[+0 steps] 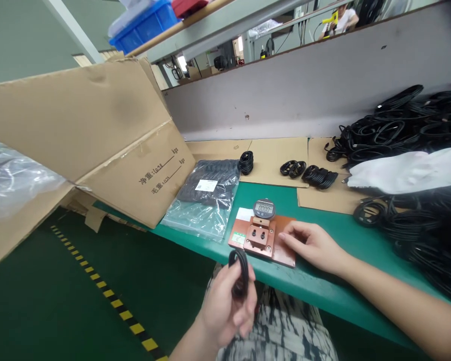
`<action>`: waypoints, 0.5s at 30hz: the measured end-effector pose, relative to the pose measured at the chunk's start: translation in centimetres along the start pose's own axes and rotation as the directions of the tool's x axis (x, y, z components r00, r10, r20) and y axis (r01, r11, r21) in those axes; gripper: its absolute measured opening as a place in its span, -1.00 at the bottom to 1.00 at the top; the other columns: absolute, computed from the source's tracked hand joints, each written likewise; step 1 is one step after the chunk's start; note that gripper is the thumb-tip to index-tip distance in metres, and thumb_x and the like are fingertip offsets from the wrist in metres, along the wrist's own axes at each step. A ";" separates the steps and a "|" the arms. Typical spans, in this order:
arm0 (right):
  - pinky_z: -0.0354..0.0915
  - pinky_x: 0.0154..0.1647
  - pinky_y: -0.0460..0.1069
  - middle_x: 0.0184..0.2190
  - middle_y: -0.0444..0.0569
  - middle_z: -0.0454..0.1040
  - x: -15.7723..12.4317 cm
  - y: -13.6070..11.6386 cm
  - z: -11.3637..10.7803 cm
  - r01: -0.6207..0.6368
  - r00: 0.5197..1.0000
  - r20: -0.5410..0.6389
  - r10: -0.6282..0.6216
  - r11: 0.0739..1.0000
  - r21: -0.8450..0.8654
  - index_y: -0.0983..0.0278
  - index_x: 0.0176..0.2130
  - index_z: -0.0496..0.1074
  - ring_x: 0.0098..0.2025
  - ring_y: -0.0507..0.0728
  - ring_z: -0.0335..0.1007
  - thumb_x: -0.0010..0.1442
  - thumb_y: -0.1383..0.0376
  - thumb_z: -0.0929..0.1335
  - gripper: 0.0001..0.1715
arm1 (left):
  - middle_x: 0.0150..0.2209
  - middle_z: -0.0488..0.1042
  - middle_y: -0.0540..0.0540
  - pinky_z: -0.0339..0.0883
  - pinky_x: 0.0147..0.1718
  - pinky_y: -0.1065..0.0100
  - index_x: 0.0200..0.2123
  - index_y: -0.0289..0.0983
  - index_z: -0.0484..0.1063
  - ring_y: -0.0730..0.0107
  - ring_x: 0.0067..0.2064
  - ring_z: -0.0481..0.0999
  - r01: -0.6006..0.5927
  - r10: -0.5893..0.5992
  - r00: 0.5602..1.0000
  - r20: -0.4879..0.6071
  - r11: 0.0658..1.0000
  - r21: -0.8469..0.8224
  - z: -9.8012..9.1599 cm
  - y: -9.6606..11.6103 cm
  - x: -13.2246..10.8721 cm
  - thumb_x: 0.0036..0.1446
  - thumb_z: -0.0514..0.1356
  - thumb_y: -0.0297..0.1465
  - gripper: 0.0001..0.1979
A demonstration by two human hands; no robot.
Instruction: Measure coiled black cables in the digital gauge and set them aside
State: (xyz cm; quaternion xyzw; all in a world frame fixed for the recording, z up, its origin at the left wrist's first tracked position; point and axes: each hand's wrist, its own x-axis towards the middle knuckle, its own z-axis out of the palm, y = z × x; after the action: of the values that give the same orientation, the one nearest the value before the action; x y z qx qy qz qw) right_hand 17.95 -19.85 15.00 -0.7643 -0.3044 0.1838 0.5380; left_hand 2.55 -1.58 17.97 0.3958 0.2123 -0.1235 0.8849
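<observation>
The left hand [224, 302] gripped looped black cable [243, 273], the coppery metal fixture [258, 238] at one o'clock beside the half-open right hand [314, 246].

A: From where does the view look?

B: From the head of the person. This one camera faces forward and down, over the patterned lap cloth [285, 326] at five o'clock.

A: How near is it?

B: Quite near: the left hand [223, 301], at six o'clock, and the right hand [313, 245], at four o'clock, appear close. The green bench [285, 200] stretches away toward the wall board [255, 100] at one o'clock.

A: And how wide?

B: Wide enough that the floor [78, 301] enters at eight o'clock and the blue crate [146, 30] at eleven.
</observation>
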 end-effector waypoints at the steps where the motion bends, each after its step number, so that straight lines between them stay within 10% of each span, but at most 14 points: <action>1: 0.20 -0.43 -0.07 -0.49 -0.10 0.40 0.0 0.0 0.0 -0.005 1.000 0.003 0.005 1.000 0.002 0.29 -0.41 0.40 -0.45 0.05 0.24 0.26 0.05 0.27 -0.60 | -0.70 0.27 0.08 0.00 -0.81 0.53 -0.37 -0.27 0.42 0.65 -0.77 -0.03 -0.058 0.056 0.998 0.016 0.993 0.102 -0.1 -0.2 -0.2 0.23 0.08 -0.13 -0.67; 9: 0.20 -0.41 -0.06 -0.48 -0.09 0.40 -0.1 0.3 -0.1 0.003 1.000 0.009 -0.003 1.000 -0.015 0.29 -0.41 0.39 -0.43 0.06 0.25 0.27 0.04 0.26 -0.60 | -0.45 0.41 -0.06 0.26 -0.38 0.32 -0.02 -0.24 0.47 0.37 -0.45 0.42 -0.566 0.600 0.766 0.230 0.461 0.683 -1.2 -0.6 -0.8 0.21 0.15 -0.23 -0.67; 15: 0.22 -0.41 -0.05 -0.47 -0.06 0.42 0.0 -0.1 0.0 -0.021 1.000 0.014 0.021 1.000 -0.014 0.29 -0.41 0.40 -0.44 0.08 0.26 0.27 0.01 0.26 -0.57 | -0.58 0.38 -0.10 0.20 -0.40 0.29 -0.42 -0.29 0.53 0.32 -0.51 0.37 -0.484 0.561 0.811 0.166 0.483 0.730 -0.8 -0.1 -0.7 0.22 0.12 -0.19 -0.66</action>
State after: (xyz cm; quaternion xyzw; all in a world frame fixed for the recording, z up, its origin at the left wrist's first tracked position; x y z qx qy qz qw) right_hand 17.91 -19.87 15.08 -0.7698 -0.3012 0.1927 0.5287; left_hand 1.70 -1.05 17.74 0.7714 0.0538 0.0951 0.6269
